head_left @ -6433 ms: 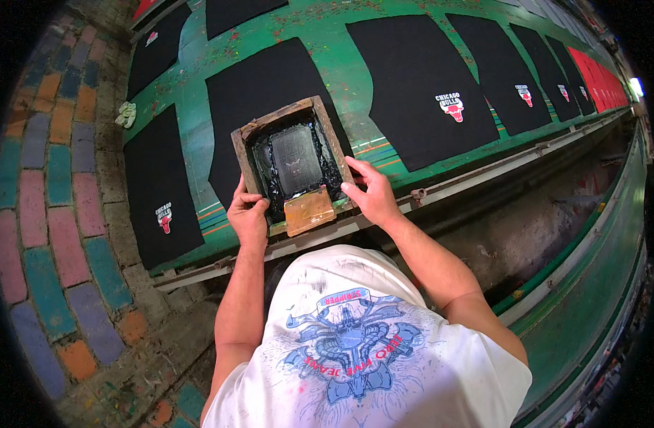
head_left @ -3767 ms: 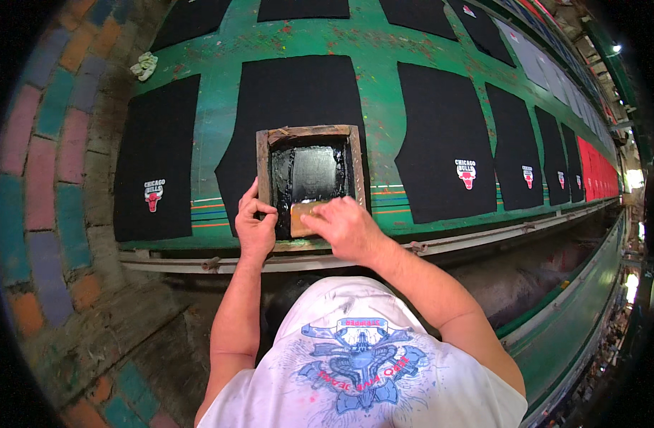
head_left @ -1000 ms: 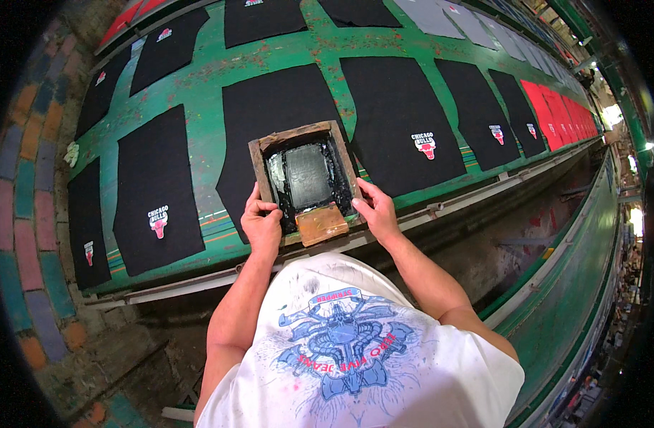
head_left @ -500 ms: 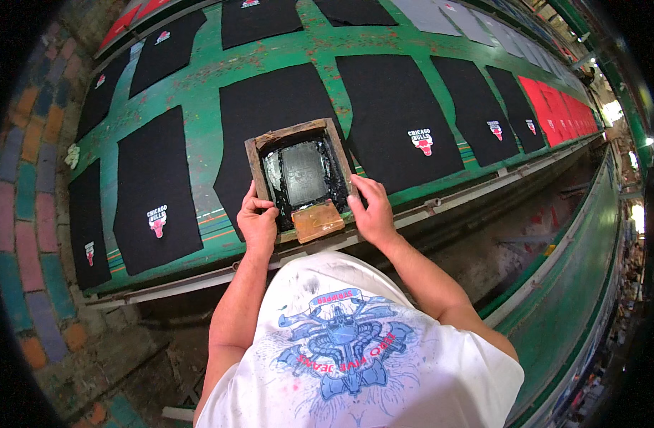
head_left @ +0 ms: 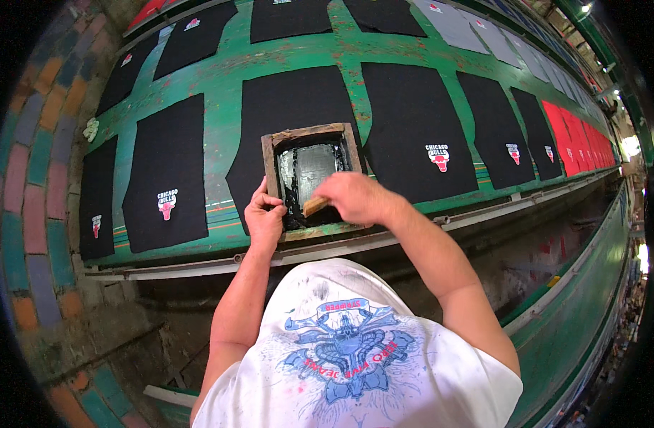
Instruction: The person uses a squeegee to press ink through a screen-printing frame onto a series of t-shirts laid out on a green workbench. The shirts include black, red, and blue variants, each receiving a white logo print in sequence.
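I see a small wooden-framed printing screen with a dark ink-smeared mesh (head_left: 311, 178) lying flat on a black fabric panel (head_left: 288, 114), near the front edge of the long green painted surface (head_left: 355, 57). My left hand (head_left: 264, 217) sits at the frame's lower left corner, fingers curled over the wood and pinning it. My right hand (head_left: 355, 197) is over the frame's lower right part, fingers closed around a small tan wooden squeegee (head_left: 315, 206) whose edge rests on the mesh. To the right of the frame lies a black panel bearing a red-and-white printed emblem (head_left: 437, 153); to its left, another printed black panel (head_left: 168, 171). For a clean pull, I judge I should keep the frame dead still, hold the blade tilted with even pressure, and sweep the full mesh in one stroke
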A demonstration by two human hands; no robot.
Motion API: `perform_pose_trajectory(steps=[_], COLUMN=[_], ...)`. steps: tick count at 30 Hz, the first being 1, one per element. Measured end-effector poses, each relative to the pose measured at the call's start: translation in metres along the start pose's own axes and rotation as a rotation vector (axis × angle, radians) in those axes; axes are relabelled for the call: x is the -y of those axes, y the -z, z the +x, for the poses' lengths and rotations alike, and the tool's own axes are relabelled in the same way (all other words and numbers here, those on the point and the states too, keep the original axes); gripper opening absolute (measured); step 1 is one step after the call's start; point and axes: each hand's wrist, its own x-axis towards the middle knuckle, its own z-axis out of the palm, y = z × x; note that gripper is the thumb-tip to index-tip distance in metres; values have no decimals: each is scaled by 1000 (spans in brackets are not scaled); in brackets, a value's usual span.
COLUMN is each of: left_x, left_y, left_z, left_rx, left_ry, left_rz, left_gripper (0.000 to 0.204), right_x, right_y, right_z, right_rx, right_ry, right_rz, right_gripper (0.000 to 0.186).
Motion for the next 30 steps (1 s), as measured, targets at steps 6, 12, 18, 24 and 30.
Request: perform_pose_trajectory(steps=[6, 12, 18, 24, 30], left_x=[-3, 1, 1, -11, -21], left_y=[1, 1, -1, -4, -8], left_z=[-2, -2, -4, -4, -6], left_rx=[-2, 2, 1, 13, 11], left_ry=[-35, -79, -94, -136, -142], left_rz=[122, 146, 202, 251, 185], left_gripper=[14, 14, 15, 14, 13], right_x=[-41, -44, 6, 39, 30], right_y=[12, -8, -51, -60, -49], right_z=[56, 49, -10, -42, -62], right_rx=[-141, -214, -285, -259, -274], right_ry=[-63, -35, 43, 21, -67], right_rz=[-218, -290, -322, -297, -12], right_gripper=[30, 46, 39, 34, 49])
